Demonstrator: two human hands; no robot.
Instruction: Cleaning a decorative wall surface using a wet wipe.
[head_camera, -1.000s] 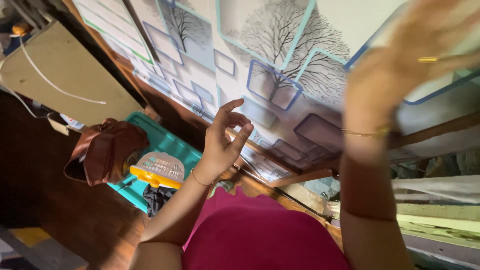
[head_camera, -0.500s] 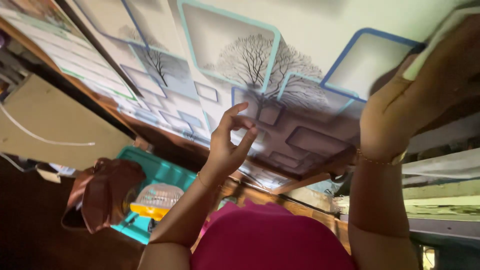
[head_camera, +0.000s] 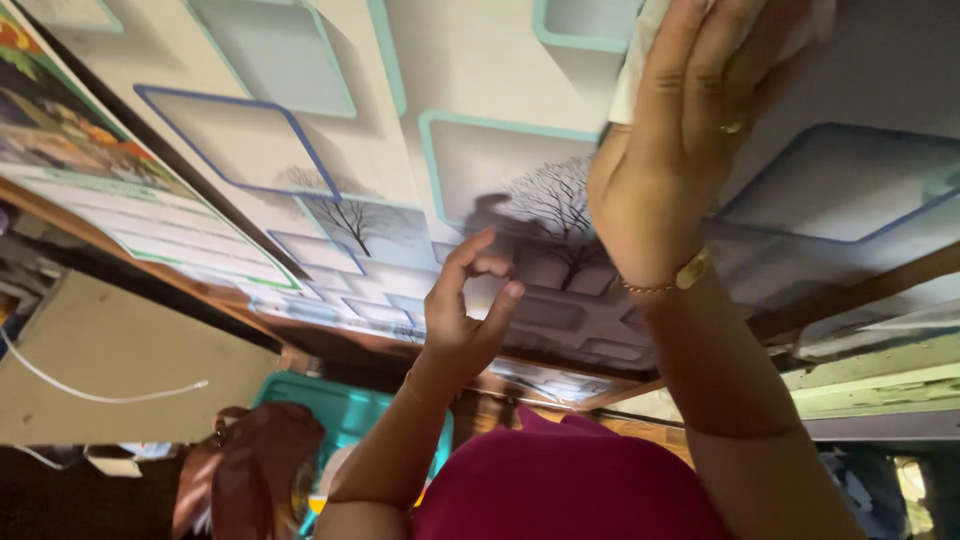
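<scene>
Pressing white cloth (head_camera: 628, 75) against tree-patterned wall panel (head_camera: 480, 150) with right hand (head_camera: 680, 140), fingers clamped on it; left hand (head_camera: 462, 310) raised nearby, fingers loosely apart.

Tree-patterned white wallpaper (head_camera: 480, 90); teal bin (head_camera: 350, 415).

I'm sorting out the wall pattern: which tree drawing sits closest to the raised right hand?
The tree inside the teal-edged square, just left of the right hand. The other tree lies further left, below the blue-edged square.
</scene>
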